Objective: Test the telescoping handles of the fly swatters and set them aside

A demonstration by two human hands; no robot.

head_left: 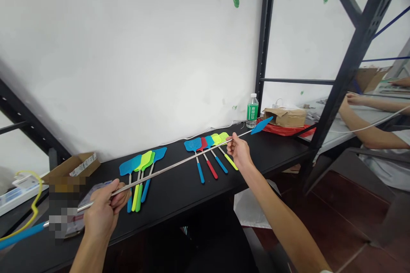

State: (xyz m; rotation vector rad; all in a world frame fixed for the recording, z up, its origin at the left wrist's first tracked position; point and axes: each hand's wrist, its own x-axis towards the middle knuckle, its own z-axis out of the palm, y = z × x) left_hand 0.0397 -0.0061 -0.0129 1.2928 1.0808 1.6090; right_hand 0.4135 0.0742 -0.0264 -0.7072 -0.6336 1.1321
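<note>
I hold one long fly swatter (pixel 179 163) stretched out over the black table (pixel 275 153). Its thin metal rod is fully extended, with a blue head (pixel 262 125) at the far right and a blue handle (pixel 19 235) at the near left. My left hand (pixel 104 211) is closed round the rod near the handle. My right hand (pixel 238 150) pinches the rod near the head. Under the rod lie two groups of short swatters: blue and green ones (pixel 142 170) on the left, and blue, red and yellow-green ones (pixel 209 151) on the right.
An open cardboard box (pixel 72 168) sits at the left, a green-labelled water bottle (pixel 252 111) and another cardboard box (pixel 285 116) at the far right. Black shelf posts (pixel 349 64) rise on the right. Another person's arms (pixel 368 126) rest on the neighbouring table.
</note>
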